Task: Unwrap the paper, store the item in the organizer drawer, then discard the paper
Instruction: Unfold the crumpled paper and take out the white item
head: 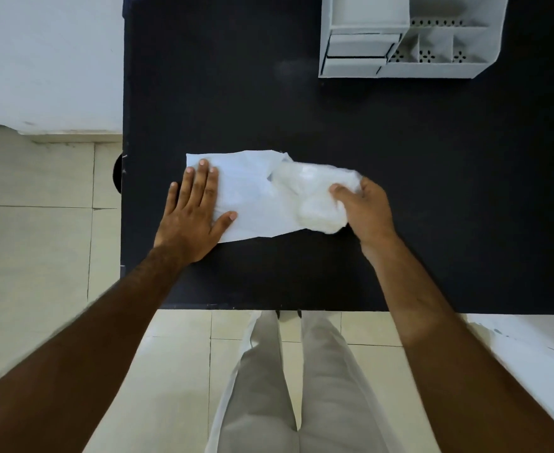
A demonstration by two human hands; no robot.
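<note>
Unwrapping looks about halfway done: the paper (pixel 252 197) is spread flat on the near-left of the table (pixel 432 191), pinned under the left hand (pixel 192 217), fingers spread. Its right end is bunched and gripped by the right hand (pixel 364 207). The item can't be made out. Storing in the organizer (pixel 409 37), far right, and binning are still left.

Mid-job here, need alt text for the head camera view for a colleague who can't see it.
Seen from above, a person's left hand presses flat on the spread end of a white paper on a black table, while the right hand grips its bunched, still-wrapped end. A white organizer with drawers and open compartments sits at the table's far right.
</note>
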